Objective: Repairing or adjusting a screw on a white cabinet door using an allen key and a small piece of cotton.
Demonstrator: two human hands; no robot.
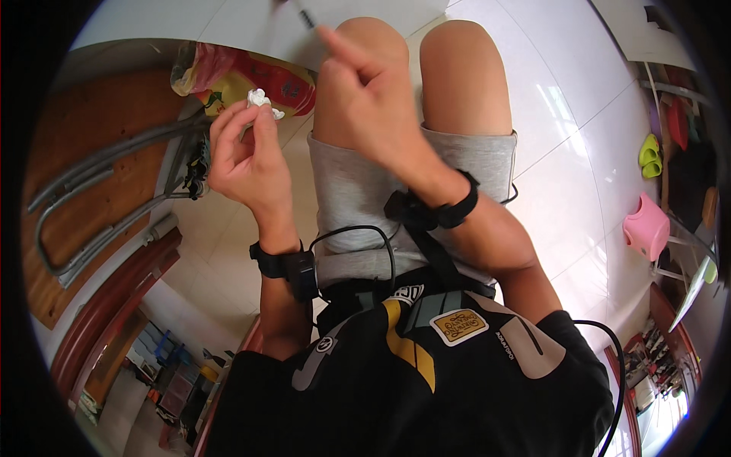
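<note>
Between the thumb and fingertips of my left hand (251, 164) is a small, lumpy white piece (259, 97); its kind is not clear. My right hand (373, 107) is closed, raised over my right-of-centre lap near my bare knees, and somewhat smeared by motion. A thin dark stick-like tool (306, 19) juts from its fingers toward the top edge, where a pale tabletop (244, 23) lies. Most of the tool is hidden or out of view. The two hands are apart.
A red and yellow plastic bag (266, 80) lies beyond my left hand. Metal tubes of a folded frame (99, 175) stand at the left. On the right are a pink plastic stool (647, 227) and green slippers (650, 156). A black cable (388, 244) loops from my left wrist.
</note>
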